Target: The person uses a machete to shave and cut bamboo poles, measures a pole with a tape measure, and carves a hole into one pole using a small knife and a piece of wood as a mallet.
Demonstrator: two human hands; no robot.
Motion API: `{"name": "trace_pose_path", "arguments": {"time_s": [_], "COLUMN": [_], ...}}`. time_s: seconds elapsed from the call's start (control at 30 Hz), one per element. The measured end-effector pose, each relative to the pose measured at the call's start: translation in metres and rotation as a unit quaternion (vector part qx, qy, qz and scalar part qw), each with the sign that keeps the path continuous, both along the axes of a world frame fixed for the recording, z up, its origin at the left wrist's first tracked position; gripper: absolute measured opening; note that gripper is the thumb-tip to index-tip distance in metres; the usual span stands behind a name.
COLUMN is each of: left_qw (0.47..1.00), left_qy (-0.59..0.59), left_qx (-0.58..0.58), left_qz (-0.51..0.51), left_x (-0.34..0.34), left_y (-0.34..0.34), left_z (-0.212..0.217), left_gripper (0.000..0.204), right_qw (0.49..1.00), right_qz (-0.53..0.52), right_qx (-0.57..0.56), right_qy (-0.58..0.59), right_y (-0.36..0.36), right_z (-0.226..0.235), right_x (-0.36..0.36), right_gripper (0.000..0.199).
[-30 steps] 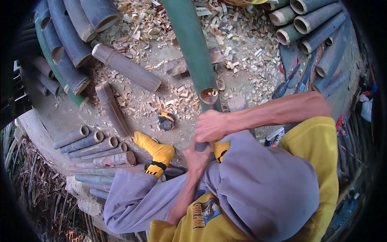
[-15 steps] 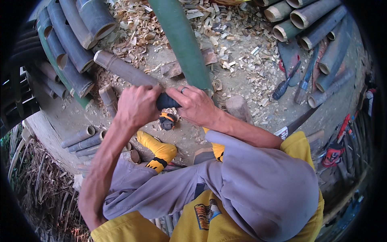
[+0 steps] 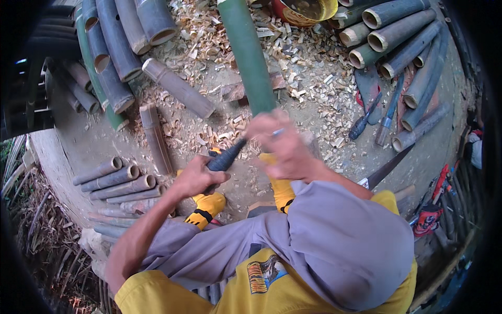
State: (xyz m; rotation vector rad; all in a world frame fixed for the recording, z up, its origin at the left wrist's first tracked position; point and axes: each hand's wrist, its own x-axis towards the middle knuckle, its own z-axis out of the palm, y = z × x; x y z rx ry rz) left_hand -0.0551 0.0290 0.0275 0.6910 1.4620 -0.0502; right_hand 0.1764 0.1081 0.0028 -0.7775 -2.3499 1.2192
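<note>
My left hand (image 3: pixel 196 176) is closed round a black, ridged, tapering handle (image 3: pixel 226 159), its narrow end pointing up and to the right. What the handle belongs to does not show. My right hand (image 3: pixel 280 146), smeared by motion, is beside that narrow end and overlaps the lower end of a thick green bamboo pole (image 3: pixel 251 63). Whether its fingers grip anything is unclear. An orange and black tape measure (image 3: pixel 215 152) is mostly hidden behind my left hand and the handle. Past the hands, a short brown bamboo piece (image 3: pixel 179 89) lies on the ground.
Wood shavings (image 3: pixel 308 63) cover the ground ahead. Cut bamboo tubes (image 3: pixel 115 42) lie at the far left, with more bamboo tubes (image 3: pixel 402 36) at the far right. Chisel-like tools (image 3: pixel 386 123) and a saw blade (image 3: pixel 389 166) lie right. My yellow-covered feet (image 3: pixel 282 186) are below my hands.
My hands have come apart: the left drew down toward me with the black handle, the right swung right to the green pole's end. The brown bamboo piece now lies clear of both hands.
</note>
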Motion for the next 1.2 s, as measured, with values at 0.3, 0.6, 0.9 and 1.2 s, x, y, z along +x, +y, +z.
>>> {"name": "trace_pose_path", "arguments": {"time_s": [0.3,0.6,0.9,1.2], "left_qw": [0.947,0.973,0.764,0.373], "left_qy": [-0.085,-0.100,-0.314,-0.585], "left_qx": [0.300,0.012,-0.047,-0.041], "left_qz": [0.072,0.206,0.562,0.719], "left_x": [0.136,0.170,0.163,0.178], "left_y": [-0.024,0.030,0.042,0.020], "left_z": [-0.023,-0.106,-0.067,-0.094], "left_gripper": [0.070,0.035,0.029,0.035], "right_qw": [0.903,0.936,0.910,0.766], "right_qz": [-0.211,-0.236,0.073,0.351], "right_qx": [-0.350,-0.191,-0.091,0.399], "right_qy": [-0.136,-0.178,-0.399,-0.362], "right_y": [-0.017,-0.065,0.050,0.085], "right_z": [0.011,-0.029,0.031,0.018], "right_x": [0.072,0.094,0.067,0.019], "right_gripper": [0.064,0.055,0.054,0.039]}}
